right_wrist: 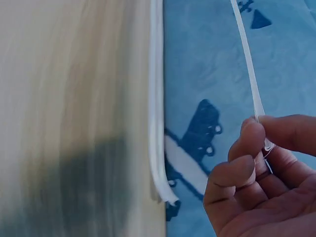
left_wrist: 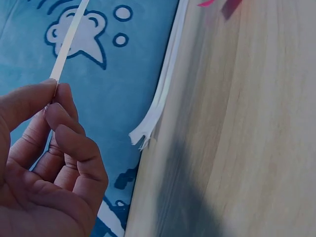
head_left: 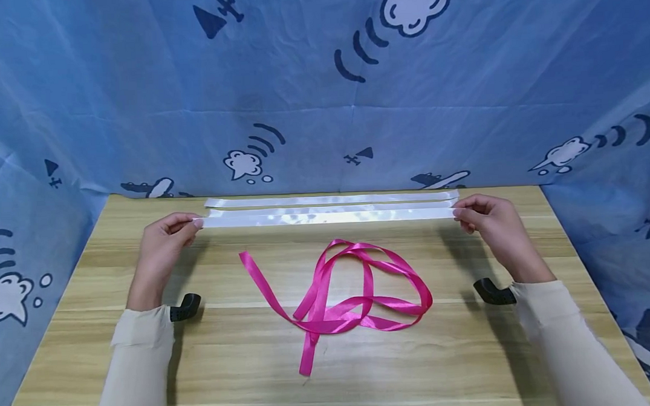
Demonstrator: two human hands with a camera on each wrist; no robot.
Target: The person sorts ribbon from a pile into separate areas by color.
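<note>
Beyond the pink ribbon (head_left: pixel 333 327), my left hand (head_left: pixel 163 249) and right hand (head_left: pixel 492 232) pinch a white ribbon (head_left: pixel 325 218) by its ends, stretched straight. I judge this is straightening; laying it beside the white strips (head_left: pixel 330 199) would need even tension.

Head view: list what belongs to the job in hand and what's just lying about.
Job in hand:
left hand
right hand
stretched white ribbon, pinched at both ends

Apparently just lying about:
other white ribbon, behind
pink ribbon, untouched
</note>
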